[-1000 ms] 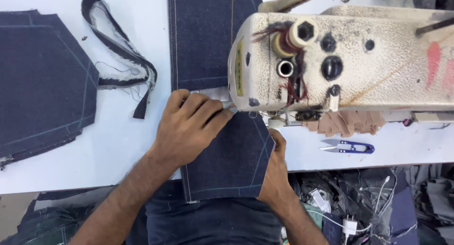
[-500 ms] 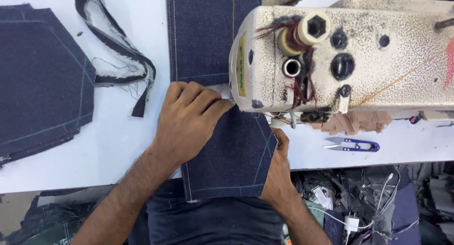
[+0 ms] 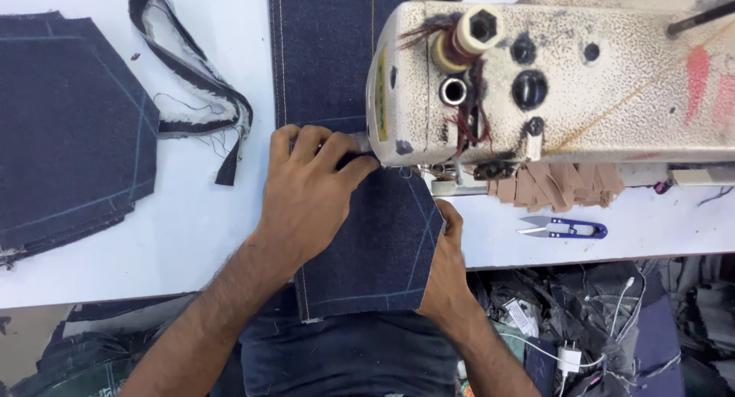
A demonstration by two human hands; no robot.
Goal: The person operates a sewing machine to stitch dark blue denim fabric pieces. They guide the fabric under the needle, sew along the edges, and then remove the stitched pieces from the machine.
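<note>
Surface: white worktable [image 3: 191, 236] fills the upper part of your view; its near edge runs across from 9 to 3 o'clock.
Below the edge: cluttered floor at 4 to 5 o'clock, with dark fabric scraps, white cables and a white plug [image 3: 568, 359].
Machine: cream, speckled sewing machine [image 3: 551, 83] at 1 to 2 o'clock, with a thread spool on top and tan tape strips along its lower edge.
Work piece: dark denim panel [image 3: 383, 244] at centre, with light stitch lines; it runs from 12 o'clock, passes under the machine head and overhangs the table edge towards you.
Stack: cut denim pieces [image 3: 69, 137] at 9 to 10 o'clock, well apart from your hands.
Trimmings: looped denim strip [image 3: 191, 91] with frayed threads at 11 o'clock, between the stack and the panel.
Snips: blue-handled thread snips [image 3: 563, 228] at 3 o'clock, lying on the table just below the machine.
Left hand: your left hand [image 3: 310, 194] lies palm down on the panel; your forearm comes in from 7 o'clock. The fingers are together and extended, pressing flat, with tips reaching the machine's left end.
Right hand: your right hand [image 3: 444, 267] sits at 5 o'clock on the panel's right edge. The thumb rests on top near the corner; the other fingers are hidden beneath the cloth, so you cannot tell whether they pinch it.
</note>
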